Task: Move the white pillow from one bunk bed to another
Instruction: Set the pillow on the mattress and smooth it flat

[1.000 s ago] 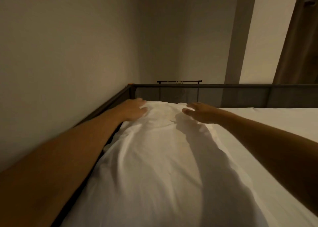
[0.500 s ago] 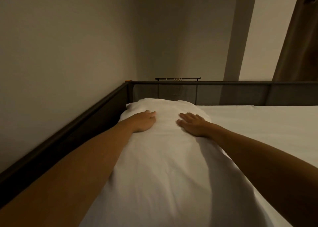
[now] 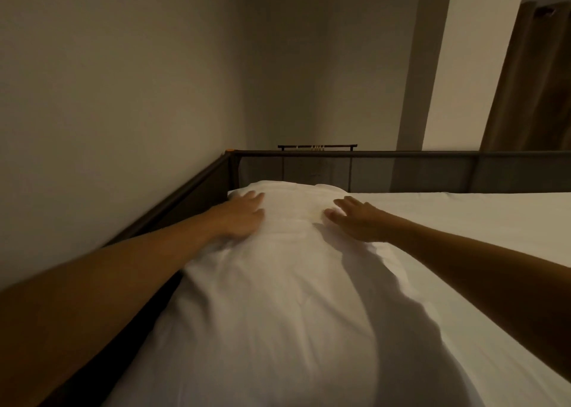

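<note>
White sheet: smooth cotton over the mattress (image 3: pixel 463 221), flat and taut to the right of the pillow; a shove on the pillow could drag and ruck it.
Rail: dark metal frame (image 3: pixel 191 187) with mesh panels, running just left of the pillow and across beyond its far end; if the pillow is pushed further it could jam into that corner or ride up against the bar.
Pillow: the white pillow (image 3: pixel 278 283) is long, plump and soft, faintly creased, lying lengthwise on the bunk along the rail; being loose-filled it may sag and slide out when lifted by flat palms alone.
Left hand: the left hand (image 3: pixel 241 215) lies open and flat on the pillow's far end, next to the rail, gripping nothing; knuckles could knock the bar.
Right hand: the right hand (image 3: pixel 358 218) is open too, fingers spread, resting on the pillow's far right edge.
Stage: judged placed or nearly so, hands only pressing.
</note>
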{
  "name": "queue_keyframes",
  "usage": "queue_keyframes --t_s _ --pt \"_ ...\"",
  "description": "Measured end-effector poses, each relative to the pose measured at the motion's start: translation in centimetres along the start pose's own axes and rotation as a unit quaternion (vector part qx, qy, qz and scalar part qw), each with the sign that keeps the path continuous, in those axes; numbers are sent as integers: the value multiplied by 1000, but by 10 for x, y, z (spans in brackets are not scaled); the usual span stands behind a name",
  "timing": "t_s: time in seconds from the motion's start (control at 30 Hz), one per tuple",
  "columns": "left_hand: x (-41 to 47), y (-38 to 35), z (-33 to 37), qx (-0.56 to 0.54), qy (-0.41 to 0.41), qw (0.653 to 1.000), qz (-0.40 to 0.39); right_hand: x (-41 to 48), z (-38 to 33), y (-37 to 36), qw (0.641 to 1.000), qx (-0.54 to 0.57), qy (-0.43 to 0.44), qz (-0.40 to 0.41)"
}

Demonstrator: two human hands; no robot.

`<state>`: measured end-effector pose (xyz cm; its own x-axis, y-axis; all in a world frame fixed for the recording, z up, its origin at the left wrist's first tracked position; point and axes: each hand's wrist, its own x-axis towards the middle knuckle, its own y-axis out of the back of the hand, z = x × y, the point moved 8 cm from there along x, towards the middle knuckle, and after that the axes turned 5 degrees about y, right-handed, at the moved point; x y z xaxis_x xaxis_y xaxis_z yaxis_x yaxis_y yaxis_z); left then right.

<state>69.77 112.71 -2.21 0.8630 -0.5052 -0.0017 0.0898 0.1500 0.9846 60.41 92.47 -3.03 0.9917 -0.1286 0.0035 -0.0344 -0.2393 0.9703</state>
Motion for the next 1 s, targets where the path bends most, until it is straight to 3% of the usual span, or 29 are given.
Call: queue_keyframes --t_s 0.13,0.23,0.37,0.5,0.57,0.77,0.87,1.0 --pt "-25 -27 45 13 -81 997 -11 -9 -30 -19 998 -6 56 -6" --pt "-32 -43 49 10 -91 995 -39 -15 -32 -38 997 -8 68 -21" --pt "-42 -43 13 -26 -21 996 -79 -31 -13 -49 995 -32 53 -83" --pt "-66 -32 -28 -29 67 991 -114 -59 20 -39 988 35 -36 -148" --pt "-73 -24 -44 -12 101 990 -102 -71 28 -31 987 48 -55 -141" --pt "-102 -11 16 27 -20 999 -16 -98 -15 -17 998 24 -15 -49" --pt "-123 -36 57 30 -99 994 -22 -113 -57 -25 998 21 32 -48" --pt "-129 -53 51 43 -101 993 -41 -128 -67 -47 995 -20 51 -87"
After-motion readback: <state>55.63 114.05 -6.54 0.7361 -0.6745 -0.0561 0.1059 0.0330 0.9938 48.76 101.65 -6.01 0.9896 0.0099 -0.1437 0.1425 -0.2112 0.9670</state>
